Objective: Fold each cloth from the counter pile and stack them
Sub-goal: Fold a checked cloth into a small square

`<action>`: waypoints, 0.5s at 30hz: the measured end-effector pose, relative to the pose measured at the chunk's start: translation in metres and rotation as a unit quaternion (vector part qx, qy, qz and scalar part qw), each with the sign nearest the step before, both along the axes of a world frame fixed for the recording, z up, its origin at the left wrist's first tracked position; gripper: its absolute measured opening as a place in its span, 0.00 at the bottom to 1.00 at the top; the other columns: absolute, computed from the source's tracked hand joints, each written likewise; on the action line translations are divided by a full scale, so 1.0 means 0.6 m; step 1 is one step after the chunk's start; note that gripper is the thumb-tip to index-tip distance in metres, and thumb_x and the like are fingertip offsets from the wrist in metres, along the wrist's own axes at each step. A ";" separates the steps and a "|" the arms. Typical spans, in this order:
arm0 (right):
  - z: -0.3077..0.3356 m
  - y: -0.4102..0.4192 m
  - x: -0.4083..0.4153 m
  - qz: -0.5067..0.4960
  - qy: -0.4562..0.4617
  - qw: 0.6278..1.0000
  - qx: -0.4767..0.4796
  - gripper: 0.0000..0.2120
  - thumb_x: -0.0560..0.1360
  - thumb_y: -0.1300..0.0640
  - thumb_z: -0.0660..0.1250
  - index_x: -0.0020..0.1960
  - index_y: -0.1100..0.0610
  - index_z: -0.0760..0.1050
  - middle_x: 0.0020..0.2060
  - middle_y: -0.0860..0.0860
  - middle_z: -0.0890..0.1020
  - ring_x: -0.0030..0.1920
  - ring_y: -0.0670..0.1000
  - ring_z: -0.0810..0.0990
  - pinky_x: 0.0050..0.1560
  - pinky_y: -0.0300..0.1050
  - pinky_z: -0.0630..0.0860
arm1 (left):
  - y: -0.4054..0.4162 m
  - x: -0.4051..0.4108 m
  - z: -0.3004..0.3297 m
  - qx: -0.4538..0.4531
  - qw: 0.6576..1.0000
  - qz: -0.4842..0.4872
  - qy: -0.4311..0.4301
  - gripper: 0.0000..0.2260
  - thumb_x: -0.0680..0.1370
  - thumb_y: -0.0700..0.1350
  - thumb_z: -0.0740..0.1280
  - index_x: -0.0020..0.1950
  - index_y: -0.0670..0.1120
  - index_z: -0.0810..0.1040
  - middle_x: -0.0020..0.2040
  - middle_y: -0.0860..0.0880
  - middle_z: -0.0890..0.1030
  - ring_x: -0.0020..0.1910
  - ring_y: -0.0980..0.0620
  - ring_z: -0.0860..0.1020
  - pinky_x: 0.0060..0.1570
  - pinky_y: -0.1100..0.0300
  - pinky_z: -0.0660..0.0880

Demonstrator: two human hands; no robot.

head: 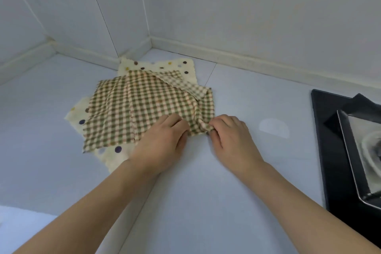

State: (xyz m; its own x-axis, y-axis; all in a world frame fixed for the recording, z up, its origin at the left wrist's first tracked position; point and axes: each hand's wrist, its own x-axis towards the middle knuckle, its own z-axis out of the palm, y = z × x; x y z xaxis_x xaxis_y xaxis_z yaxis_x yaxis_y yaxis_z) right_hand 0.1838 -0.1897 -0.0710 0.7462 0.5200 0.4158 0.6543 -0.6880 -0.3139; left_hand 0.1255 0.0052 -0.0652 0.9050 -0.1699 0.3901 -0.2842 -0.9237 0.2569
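Both hands' fingers [181, 125] pinch the checked cloth's [144, 107] near edge.

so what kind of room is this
Most likely a home kitchen: a pale counter set into a corner of tiled wall, a black cooktop at the right edge, and dishcloths, a checked cloth over a dotted cloth.
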 end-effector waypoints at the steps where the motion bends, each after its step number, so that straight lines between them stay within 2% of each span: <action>1: 0.002 0.000 -0.002 -0.002 -0.002 1.000 0.008 0.17 0.76 0.51 0.51 0.49 0.57 0.76 0.44 0.50 0.77 0.44 0.53 0.75 0.45 0.47 0.70 | -0.002 -0.004 0.002 -0.011 1.000 0.008 -0.009 0.12 0.79 0.47 0.55 0.48 0.45 0.76 0.45 0.50 0.75 0.43 0.49 0.72 0.44 0.52 0.72; 5: 0.029 -0.016 -0.033 -0.010 -0.034 0.998 0.043 0.22 0.78 0.48 0.47 0.46 0.60 0.74 0.42 0.54 0.76 0.40 0.58 0.74 0.42 0.52 0.70 | -0.017 -0.039 0.034 -0.026 0.995 0.061 -0.074 0.10 0.80 0.43 0.53 0.46 0.44 0.73 0.42 0.48 0.74 0.40 0.47 0.71 0.43 0.47 0.72; 7: 0.061 -0.038 -0.069 -0.011 -0.057 0.996 0.070 0.18 0.80 0.50 0.51 0.47 0.60 0.74 0.43 0.55 0.76 0.42 0.58 0.74 0.43 0.53 0.71 | -0.033 -0.071 0.071 -0.056 0.990 0.102 -0.084 0.09 0.82 0.41 0.53 0.47 0.44 0.71 0.41 0.46 0.75 0.39 0.45 0.72 0.41 0.44 0.72; 9: 0.102 -0.066 -0.123 -0.016 -0.083 0.992 0.095 0.12 0.81 0.55 0.55 0.48 0.60 0.74 0.45 0.55 0.76 0.45 0.57 0.74 0.45 0.53 0.71 | -0.057 -0.120 0.113 -0.105 0.986 0.104 -0.078 0.08 0.84 0.42 0.52 0.49 0.44 0.69 0.38 0.46 0.74 0.36 0.45 0.72 0.36 0.46 0.71; 12: 0.175 -0.117 -0.213 -0.031 -0.104 0.987 0.120 0.11 0.81 0.56 0.55 0.48 0.59 0.74 0.46 0.52 0.76 0.46 0.55 0.74 0.45 0.52 0.71 | -0.109 -0.213 0.185 -0.155 0.984 0.049 -0.071 0.08 0.84 0.47 0.53 0.50 0.47 0.68 0.33 0.48 0.72 0.29 0.50 0.69 0.30 0.52 0.65; 15: 0.249 -0.175 -0.300 -0.035 -0.134 0.983 0.119 0.10 0.81 0.57 0.56 0.48 0.60 0.74 0.44 0.51 0.75 0.45 0.54 0.74 0.43 0.50 0.69 | -0.153 -0.313 0.259 -0.121 0.993 0.010 -0.008 0.12 0.80 0.60 0.59 0.50 0.52 0.67 0.35 0.50 0.76 0.27 0.49 0.74 0.28 0.51 0.72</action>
State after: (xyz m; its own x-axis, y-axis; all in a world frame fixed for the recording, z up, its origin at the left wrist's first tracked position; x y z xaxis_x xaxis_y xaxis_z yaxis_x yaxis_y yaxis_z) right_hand 0.0035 -0.2945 0.0786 0.6243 0.3355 0.7054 0.6888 -0.6625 -0.2945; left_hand -0.0622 -0.0864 0.0904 0.9006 -0.0517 0.4315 -0.2721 -0.8413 0.4671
